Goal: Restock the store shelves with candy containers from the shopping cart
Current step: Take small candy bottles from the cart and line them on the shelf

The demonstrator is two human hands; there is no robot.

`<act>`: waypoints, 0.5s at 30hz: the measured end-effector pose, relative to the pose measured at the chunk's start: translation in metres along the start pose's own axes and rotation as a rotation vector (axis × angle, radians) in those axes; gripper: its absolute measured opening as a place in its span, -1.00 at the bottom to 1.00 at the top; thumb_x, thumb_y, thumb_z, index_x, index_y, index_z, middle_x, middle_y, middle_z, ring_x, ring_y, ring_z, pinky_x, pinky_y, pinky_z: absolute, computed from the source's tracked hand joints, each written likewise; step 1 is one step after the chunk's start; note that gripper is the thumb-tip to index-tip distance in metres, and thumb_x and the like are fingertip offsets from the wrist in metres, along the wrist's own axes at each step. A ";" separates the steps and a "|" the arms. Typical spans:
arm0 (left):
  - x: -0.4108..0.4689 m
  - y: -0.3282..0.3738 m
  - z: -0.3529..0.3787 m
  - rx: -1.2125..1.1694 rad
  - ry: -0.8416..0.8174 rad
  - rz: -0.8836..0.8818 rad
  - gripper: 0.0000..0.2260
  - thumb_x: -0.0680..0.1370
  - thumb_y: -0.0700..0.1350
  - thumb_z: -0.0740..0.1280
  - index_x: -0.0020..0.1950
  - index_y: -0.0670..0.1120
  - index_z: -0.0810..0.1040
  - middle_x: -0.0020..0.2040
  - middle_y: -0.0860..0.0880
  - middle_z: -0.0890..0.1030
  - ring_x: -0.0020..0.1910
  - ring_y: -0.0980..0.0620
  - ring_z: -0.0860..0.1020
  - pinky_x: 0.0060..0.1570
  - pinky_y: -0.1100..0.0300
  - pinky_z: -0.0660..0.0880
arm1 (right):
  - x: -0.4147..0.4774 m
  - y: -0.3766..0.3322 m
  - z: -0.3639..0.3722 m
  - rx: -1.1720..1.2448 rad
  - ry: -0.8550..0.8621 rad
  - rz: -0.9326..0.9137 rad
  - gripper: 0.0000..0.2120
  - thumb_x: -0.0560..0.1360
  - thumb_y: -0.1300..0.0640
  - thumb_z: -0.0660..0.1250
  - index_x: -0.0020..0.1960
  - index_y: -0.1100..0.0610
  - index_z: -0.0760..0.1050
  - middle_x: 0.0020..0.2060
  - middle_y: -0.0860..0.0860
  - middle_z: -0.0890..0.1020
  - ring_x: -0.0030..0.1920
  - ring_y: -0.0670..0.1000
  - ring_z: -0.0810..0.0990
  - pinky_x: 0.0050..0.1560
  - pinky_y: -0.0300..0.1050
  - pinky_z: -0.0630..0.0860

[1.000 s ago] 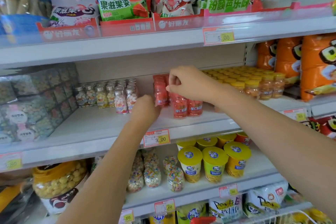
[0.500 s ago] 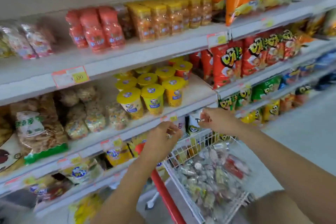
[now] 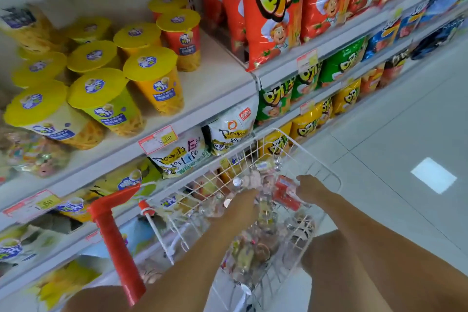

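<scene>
White wire forms the shopping cart (image 3: 278,129), which stands at the near centre of the head view, hard against the shelves (image 3: 215,88) on its left. Its red handle (image 3: 114,235) juts toward the near left. Inside the basket lies a loose heap of small candy containers (image 3: 253,248), mostly clear bottles with pale caps, blurred and hard to tell apart.

Both bare arms reach from the near edge into the basket. The left hand (image 3: 243,206) is down among the bottles with its back to the camera. Its fingers are hidden in the heap, so I cannot tell whether it holds anything. The right hand (image 3: 310,189) is just to the right of it, at the far part of the basket. Its fingers curl onto the right end of a red candy container (image 3: 286,191), which lies tilted on top of the pile between the two hands.

On the shelf to the far left stand yellow-lidded cups (image 3: 149,63) in rows, with bare board to their right. A price tag (image 3: 158,139) hangs on that shelf's front edge. White snack bags (image 3: 182,152) sit below it, just beyond the basket's far wall. Further right are tall red snack bags (image 3: 268,7) and green bags (image 3: 342,58) under them. Pale floor tiles (image 3: 405,134) fill the right side
</scene>
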State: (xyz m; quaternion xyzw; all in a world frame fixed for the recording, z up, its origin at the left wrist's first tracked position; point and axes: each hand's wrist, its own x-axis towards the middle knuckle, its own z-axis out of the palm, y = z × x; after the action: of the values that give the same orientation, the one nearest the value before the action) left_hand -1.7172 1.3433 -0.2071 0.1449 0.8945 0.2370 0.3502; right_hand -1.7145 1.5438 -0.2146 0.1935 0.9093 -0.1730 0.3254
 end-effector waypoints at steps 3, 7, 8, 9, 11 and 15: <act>0.041 0.007 0.027 -0.039 -0.034 -0.018 -0.63 0.60 -0.27 0.17 0.42 -0.15 0.36 0.38 -0.17 0.39 0.25 -0.06 0.44 0.09 0.27 0.35 | 0.033 0.007 0.011 -0.087 -0.050 -0.059 -0.58 0.59 0.21 0.13 0.45 0.15 0.29 0.41 0.10 0.38 0.38 0.08 0.38 0.34 -0.13 0.35; 0.078 0.020 0.056 0.063 0.005 0.031 -0.65 0.58 -0.29 0.17 0.38 -0.19 0.40 0.34 -0.18 0.44 0.30 -0.11 0.42 0.22 0.20 0.34 | 0.061 0.004 0.024 -0.090 -0.057 -0.143 -0.61 0.59 0.24 0.11 0.40 0.13 0.37 0.32 0.08 0.48 0.31 0.09 0.45 0.30 -0.08 0.40; 0.084 0.022 0.062 0.098 0.017 0.051 -0.64 0.58 -0.30 0.16 0.39 -0.20 0.38 0.37 -0.18 0.41 0.34 -0.11 0.38 0.28 0.17 0.31 | 0.066 0.003 0.024 -0.063 -0.047 -0.133 -0.63 0.60 0.22 0.09 0.39 0.14 0.36 0.29 0.10 0.49 0.29 0.11 0.46 0.27 -0.08 0.40; 0.090 0.022 0.067 0.133 0.035 0.072 -0.63 0.59 -0.32 0.15 0.40 -0.21 0.35 0.39 -0.19 0.38 0.37 -0.12 0.35 0.33 0.15 0.29 | 0.068 0.002 0.022 -0.053 -0.055 -0.134 -0.65 0.61 0.21 0.07 0.37 0.16 0.37 0.25 0.11 0.51 0.26 0.12 0.48 0.23 -0.07 0.40; 0.101 0.023 0.076 0.197 0.055 0.091 -0.59 0.56 -0.36 0.15 0.41 -0.20 0.34 0.38 -0.21 0.37 0.36 -0.15 0.35 0.31 0.09 0.31 | 0.072 0.002 0.021 -0.114 -0.086 -0.119 -0.70 0.60 0.20 0.09 0.27 0.19 0.45 0.17 0.13 0.55 0.22 0.13 0.50 0.20 -0.06 0.43; 0.121 0.023 0.080 0.314 0.087 0.145 -0.60 0.49 -0.24 0.30 0.32 -0.07 0.43 0.25 -0.09 0.45 0.29 -0.14 0.37 0.13 0.01 0.46 | 0.073 0.005 0.022 -0.263 -0.084 -0.089 -0.78 0.58 0.18 0.18 0.17 0.20 0.51 0.01 0.10 0.58 0.15 0.11 0.55 0.16 -0.04 0.51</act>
State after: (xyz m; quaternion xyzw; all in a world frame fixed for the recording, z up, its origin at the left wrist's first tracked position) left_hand -1.7453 1.4398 -0.3140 0.2513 0.9221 0.1252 0.2664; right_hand -1.7528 1.5561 -0.2800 0.1010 0.9174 -0.0744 0.3777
